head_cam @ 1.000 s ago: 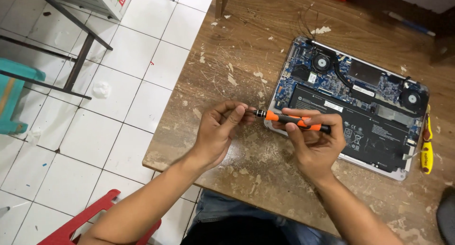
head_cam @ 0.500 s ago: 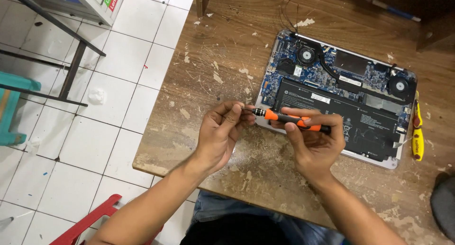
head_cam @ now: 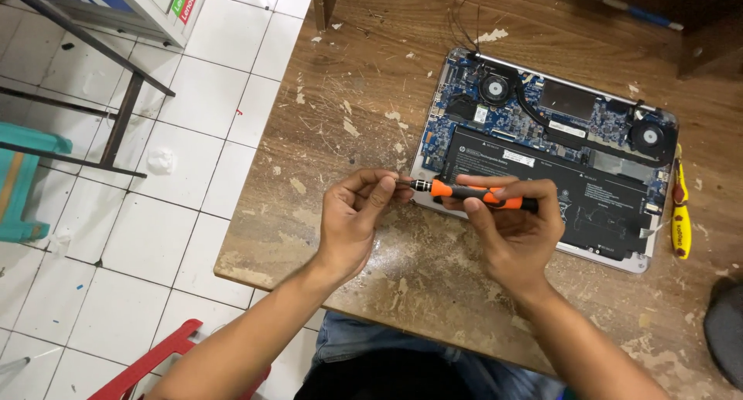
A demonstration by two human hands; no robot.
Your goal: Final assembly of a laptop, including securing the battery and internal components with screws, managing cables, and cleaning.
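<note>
Head camera, looking down over a scarred wooden table: your two forearms rise from the bottom edge of the view and meet above the table's near half. Your right hand is curled shut around the orange-and-black screwdriver, fingers wrapped over the handle from the far side and the thumb beneath, so the tool lies almost level, its tip pointing toward your left. Your left hand is half closed, palm turned down, with thumb and fingertips pinched together at the screwdriver's metal tip; whether a bit or a screw sits between them cannot be told. Both wrists are bent slightly inward, the hands just apart from each other and joined only by the tool.

The screwdriver hovers over the near left corner of the opened laptop, which lies back side up just beyond your hands with its cover off. A wide black battery fills the near half of the case; behind it runs the blue circuit board with two round fans, one toward each far corner. A yellow-handled tool lies on the table just beside the laptop's right edge. To your left, past the table's edge, white floor tiles and a dark metal frame.
</note>
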